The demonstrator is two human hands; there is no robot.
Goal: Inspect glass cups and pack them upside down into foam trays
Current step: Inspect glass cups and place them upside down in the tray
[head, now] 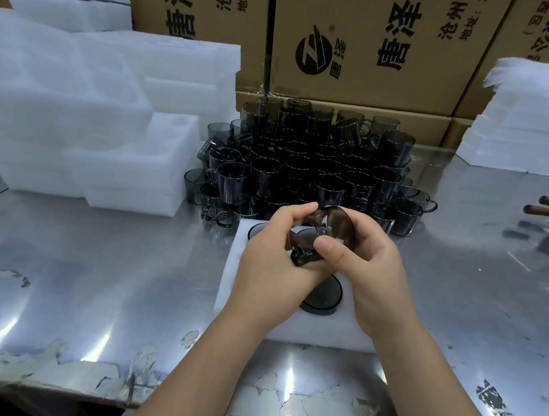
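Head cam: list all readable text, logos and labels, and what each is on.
"唐泽": large black print on the middle cardboard box and the left cardboard box.
"唐泽" with ®: beside the round logo on the middle box.
"沧州…" and "地址:": smaller lines on both boxes, cut off at the frame top.
Right cardboard box: print cropped and skewed, unreadable.
Glass cups, foam trays: no text visible.

Cups [303, 170] smoky dark grey, see-thru. Held cup [335, 223] looks brownish. Foam tray [289, 328] & foam stacks [76, 107] plain white. Boxes [363, 49] tan w/ black print, round logo. Desk [94, 275] shiny silver, patchy peeling film.
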